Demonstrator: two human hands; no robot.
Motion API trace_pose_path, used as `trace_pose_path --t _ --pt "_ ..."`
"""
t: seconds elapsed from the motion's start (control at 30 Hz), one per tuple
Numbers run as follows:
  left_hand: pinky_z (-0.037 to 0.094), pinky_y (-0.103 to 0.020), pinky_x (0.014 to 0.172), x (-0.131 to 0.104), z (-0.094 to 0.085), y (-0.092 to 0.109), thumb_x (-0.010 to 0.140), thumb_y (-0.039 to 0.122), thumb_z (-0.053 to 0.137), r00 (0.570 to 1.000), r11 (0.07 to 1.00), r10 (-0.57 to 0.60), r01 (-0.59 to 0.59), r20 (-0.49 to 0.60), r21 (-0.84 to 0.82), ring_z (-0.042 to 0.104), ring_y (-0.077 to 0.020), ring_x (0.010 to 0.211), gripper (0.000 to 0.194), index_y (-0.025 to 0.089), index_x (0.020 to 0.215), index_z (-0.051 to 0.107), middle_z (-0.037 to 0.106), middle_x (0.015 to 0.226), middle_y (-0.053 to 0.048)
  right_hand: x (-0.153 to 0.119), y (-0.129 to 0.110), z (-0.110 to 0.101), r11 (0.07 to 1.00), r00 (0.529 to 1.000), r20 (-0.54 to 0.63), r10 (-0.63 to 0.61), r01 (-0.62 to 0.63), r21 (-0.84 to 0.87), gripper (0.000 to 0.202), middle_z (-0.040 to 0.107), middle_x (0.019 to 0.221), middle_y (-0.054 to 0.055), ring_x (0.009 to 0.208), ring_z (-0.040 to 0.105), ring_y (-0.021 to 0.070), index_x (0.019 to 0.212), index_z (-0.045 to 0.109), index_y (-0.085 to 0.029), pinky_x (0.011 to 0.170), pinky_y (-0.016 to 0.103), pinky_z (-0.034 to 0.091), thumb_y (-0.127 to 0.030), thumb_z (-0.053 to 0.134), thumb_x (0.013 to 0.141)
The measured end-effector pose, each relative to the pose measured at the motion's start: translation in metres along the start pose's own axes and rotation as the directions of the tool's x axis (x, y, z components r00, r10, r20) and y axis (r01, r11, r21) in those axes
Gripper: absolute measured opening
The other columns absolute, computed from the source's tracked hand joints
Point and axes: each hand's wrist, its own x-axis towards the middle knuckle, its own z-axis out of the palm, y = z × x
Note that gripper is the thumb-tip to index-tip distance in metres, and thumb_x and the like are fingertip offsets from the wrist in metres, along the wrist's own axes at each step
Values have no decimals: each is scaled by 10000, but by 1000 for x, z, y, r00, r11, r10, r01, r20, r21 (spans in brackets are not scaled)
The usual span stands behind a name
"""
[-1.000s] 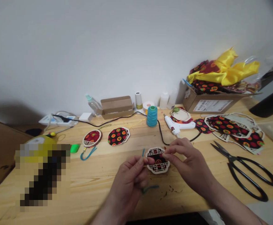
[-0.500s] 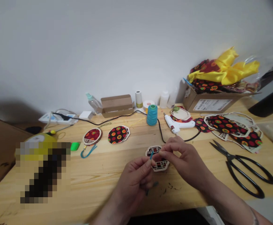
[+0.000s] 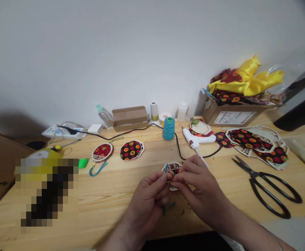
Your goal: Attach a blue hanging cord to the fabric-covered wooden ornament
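Near the front middle of the table, my left hand point(image 3: 153, 191) pinches a blue cord point(image 3: 166, 168), whose short end sticks up above the thumb. Close against it, my right hand point(image 3: 194, 183) has thumb and forefinger pressed together near the cord; whatever lies between them is too small to make out. Under and behind the fingers lies an octagonal piece with pale lattice point(image 3: 173, 165), partly hidden. Another dark blue-green bit point(image 3: 169, 206) shows just below my left hand. A blue thread spool point(image 3: 169, 128) stands upright behind the hands.
Black-handled scissors point(image 3: 268, 188) lie open at the right. Behind are a white glue gun point(image 3: 199, 138), patterned fabric pieces point(image 3: 249, 139) and a cardboard box point(image 3: 230, 115) of cloth. Two patterned discs, a green object point(image 3: 83, 163) and a yellow roll point(image 3: 47, 153) sit left.
My right hand's fingertips have moved down and closer to my left hand, covering more of the lattice piece. The view has shifted slightly.
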Motion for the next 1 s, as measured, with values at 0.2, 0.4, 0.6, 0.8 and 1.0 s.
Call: trace_pose_path --t 0.2,0.4,0.6,0.8,1.0 --pt "140 -155 393 0 1 2 721 216 679 999 1000 30 -30 -22 4 111 -21 434 140 83 765 683 308 519 82 0 2 2 1000 1000 -3 8 -8 2 184 548 663 27 737 436 176 665 629 -183 668 340 392 -114 535 808" --pt "143 -157 395 -2 0 3 725 221 677 996 998 58 -57 -65 26 113 -27 441 158 77 788 689 309 513 80 1 5 3 1000 999 -31 12 -13 -10 155 559 681 29 751 455 184 713 656 -200 669 338 398 -113 556 794" --pt "150 -168 401 -3 -3 0 701 255 695 994 996 65 -59 -83 71 126 -34 438 163 99 749 694 297 486 85 1 6 3 1000 1000 -17 27 -27 -4 161 555 697 31 765 458 188 765 673 -211 682 344 399 -132 543 814" --pt "149 -175 413 -5 0 -3 736 233 667 996 995 54 -48 -64 91 136 -42 449 157 108 823 703 290 494 84 0 3 5 1000 1000 -13 -5 5 -25 169 565 692 39 759 447 192 766 674 -201 672 349 387 -119 535 816" --pt "141 -165 405 -2 -3 -1 703 250 696 980 993 115 -109 -164 49 126 -40 444 156 110 772 695 249 491 96 1 8 3 998 999 -45 23 -25 -55 169 556 665 33 743 444 190 695 646 -192 676 357 380 -115 544 805"
